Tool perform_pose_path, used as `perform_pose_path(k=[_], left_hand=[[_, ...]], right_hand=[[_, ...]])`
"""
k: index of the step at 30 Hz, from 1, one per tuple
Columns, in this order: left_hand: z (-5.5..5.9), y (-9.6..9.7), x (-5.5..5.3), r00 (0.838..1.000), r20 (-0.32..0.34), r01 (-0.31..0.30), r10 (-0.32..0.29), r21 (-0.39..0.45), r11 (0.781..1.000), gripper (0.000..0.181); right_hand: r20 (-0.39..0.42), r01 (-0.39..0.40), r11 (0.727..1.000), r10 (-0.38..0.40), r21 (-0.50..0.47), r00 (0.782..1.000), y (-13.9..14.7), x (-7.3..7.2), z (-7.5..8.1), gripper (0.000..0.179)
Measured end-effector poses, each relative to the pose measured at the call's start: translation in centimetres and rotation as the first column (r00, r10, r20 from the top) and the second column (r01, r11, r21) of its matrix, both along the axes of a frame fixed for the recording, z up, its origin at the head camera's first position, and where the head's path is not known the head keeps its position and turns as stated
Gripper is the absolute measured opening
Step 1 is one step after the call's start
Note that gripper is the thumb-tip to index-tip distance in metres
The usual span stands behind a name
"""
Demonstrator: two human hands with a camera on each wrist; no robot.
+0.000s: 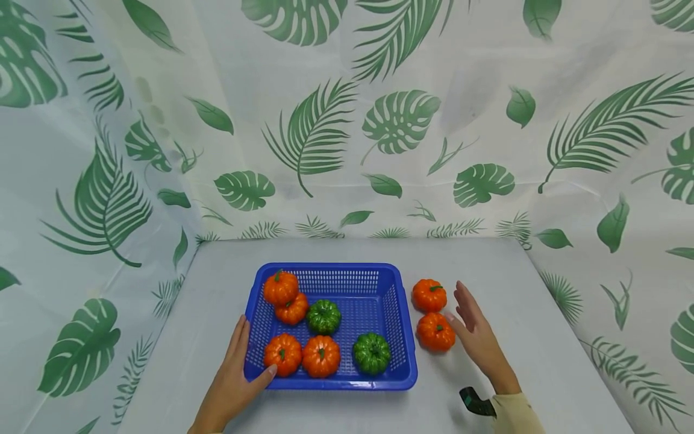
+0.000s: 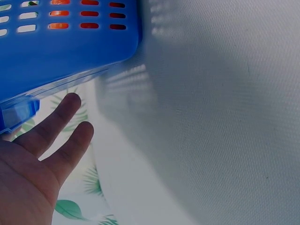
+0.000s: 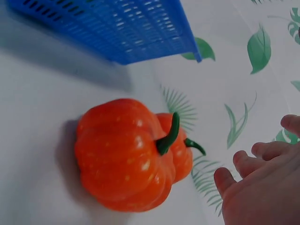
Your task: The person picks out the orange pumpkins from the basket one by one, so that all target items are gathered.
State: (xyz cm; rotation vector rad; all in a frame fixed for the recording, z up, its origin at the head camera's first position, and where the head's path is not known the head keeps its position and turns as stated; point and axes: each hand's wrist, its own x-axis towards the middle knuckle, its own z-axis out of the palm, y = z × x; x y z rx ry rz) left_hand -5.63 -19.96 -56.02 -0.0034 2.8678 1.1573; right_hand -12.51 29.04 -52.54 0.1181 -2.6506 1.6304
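Observation:
A blue plastic basket (image 1: 379,384) holds several small orange pumpkins (image 1: 321,356) and two green pumpkins (image 1: 371,354). My left hand (image 1: 230,380) is at the basket's front left corner, its thumb over the rim and its fingers extended along the outside. In the left wrist view, two straight fingers (image 2: 70,152) show beneath the basket rim. Two more orange pumpkins, a nearer one (image 1: 436,332) and a farther one (image 1: 429,295), sit on the table right of the basket. Just right of them, my right hand (image 1: 477,337) is held with fingers extended and nothing in it.
The white table (image 1: 466,256) is enclosed by pale sheets (image 1: 336,211) printed with green leaves at the back and both sides. A dark curved device (image 1: 477,402) sits at the right wrist, by a beige sleeve (image 1: 517,415).

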Motion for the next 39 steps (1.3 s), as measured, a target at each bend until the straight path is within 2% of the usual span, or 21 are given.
perform_pose_path(k=[7, 19, 25, 29, 39], left_hand=[[0.0, 0.0, 0.1, 1.0, -0.011, 0.007, -0.007, 0.004, 1.0, 0.115], [0.1, 0.1, 0.1, 1.0, -0.017, 0.006, -0.006, 0.006, 1.0, 0.115], [0.1, 0.1, 0.0, 1.0, -0.015, 0.005, -0.005, 0.011, 1.0, 0.115], [0.1, 0.1, 0.0, 1.0, -0.017, 0.005, -0.005, 0.014, 1.0, 0.115], [0.1, 0.1, 0.1, 1.0, 0.0, -0.006, 0.006, 0.004, 1.0, 0.116]], right_hand=[[-0.008, -0.033, 0.999, 0.033, 0.005, 0.999, -1.2, -0.6, 1.2, 0.085], [-0.075, -0.108, 0.994, 0.106, -0.026, 0.992, -3.4, -1.8, 3.1, 0.076], [-0.129, -0.177, 0.981, 0.166, -0.08, 0.978, -4.5, -2.4, 3.7, 0.069], [-0.123, -0.217, 0.968, 0.202, -0.126, 0.972, -5.4, -2.8, 4.0, 0.068], [-0.145, -0.286, 0.943, 0.263, -0.17, 0.954, -7.5, -3.9, 4.3, 0.068]])
